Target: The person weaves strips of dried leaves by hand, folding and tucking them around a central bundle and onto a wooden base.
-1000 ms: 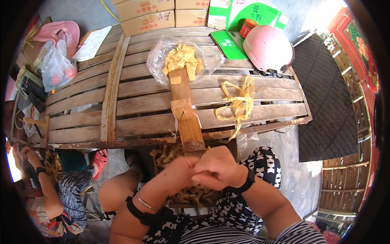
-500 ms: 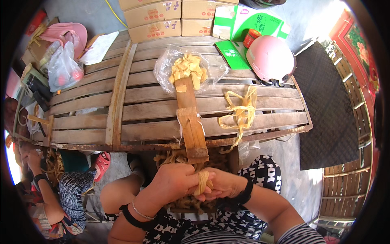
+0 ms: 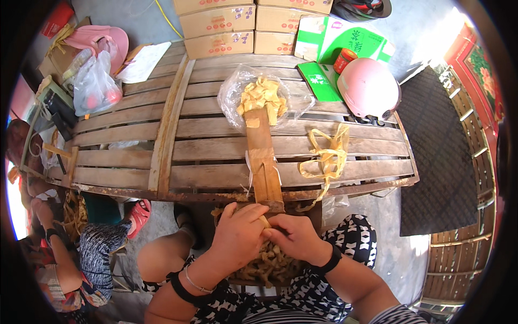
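Note:
My hands meet at the near end of a long wooden board [image 3: 263,170] that juts off the table edge toward me. Between them shows a small part of a yellow-tan strip [image 3: 264,221], mostly covered by fingers. My left hand [image 3: 237,237] curls over it, its fingertips at the board's end. My right hand [image 3: 297,237] pinches it from the other side, thumb toward the left hand. Below, a box of tan, knotted-looking pieces [image 3: 270,262] sits between my knees. At the board's far end, yellow folded pieces [image 3: 261,94] lie in a clear plastic bag [image 3: 229,100].
The slatted table [image 3: 210,148] carries a yellow tangled plastic ribbon or bag [image 3: 329,156], a pink helmet [image 3: 367,86], a red can [image 3: 344,59] and a white plastic bag [image 3: 94,86]. Cartons [image 3: 224,46] stack behind. At the left, another person's arm [image 3: 62,259] works near a basket.
My hands have come up to the board's end and unclasped somewhat. The strip that was wrapped round my fingers is now mostly hidden between them. The view has shifted slightly.

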Motion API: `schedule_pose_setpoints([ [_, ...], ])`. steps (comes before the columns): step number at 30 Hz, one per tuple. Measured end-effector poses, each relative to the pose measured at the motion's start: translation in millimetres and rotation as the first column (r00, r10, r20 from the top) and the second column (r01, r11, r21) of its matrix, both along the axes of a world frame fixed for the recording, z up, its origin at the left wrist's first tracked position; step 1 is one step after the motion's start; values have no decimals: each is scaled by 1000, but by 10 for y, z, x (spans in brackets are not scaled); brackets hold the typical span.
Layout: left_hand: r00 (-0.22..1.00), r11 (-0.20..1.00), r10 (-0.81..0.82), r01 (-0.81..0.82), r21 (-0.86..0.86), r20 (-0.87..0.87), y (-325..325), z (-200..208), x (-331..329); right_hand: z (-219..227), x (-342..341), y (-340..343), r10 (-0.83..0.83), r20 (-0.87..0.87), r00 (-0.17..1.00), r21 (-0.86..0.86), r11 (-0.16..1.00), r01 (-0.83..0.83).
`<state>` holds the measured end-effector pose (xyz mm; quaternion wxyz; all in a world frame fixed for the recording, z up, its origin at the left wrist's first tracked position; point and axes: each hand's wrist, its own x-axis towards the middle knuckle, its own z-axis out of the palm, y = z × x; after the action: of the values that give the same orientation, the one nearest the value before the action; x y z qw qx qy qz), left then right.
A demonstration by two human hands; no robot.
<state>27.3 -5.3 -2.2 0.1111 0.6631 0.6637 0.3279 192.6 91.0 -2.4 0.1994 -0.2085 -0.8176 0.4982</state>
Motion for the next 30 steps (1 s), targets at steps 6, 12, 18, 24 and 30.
schedule_pose_setpoints([
  [6,915,999,-52,54,7,401,-11,102,-65,220,-66,-23,5,268,964,-461,879,124],
  [12,370,993,18,-114,26,929,-32,37,-255,97,12,31,276,-4,961,-927,360,-107],
  [18,337,951,173,188,-246,925,11,22,-331,55,7,35,143,-8,990,-956,289,-49],
  [24,19,965,164,206,-164,986,-16,-180,-196,198,-25,172,41,214,976,-753,643,139],
  [30,42,963,262,-84,-258,964,277,-229,-151,-133,-110,396,-261,44,964,-247,932,264],
])
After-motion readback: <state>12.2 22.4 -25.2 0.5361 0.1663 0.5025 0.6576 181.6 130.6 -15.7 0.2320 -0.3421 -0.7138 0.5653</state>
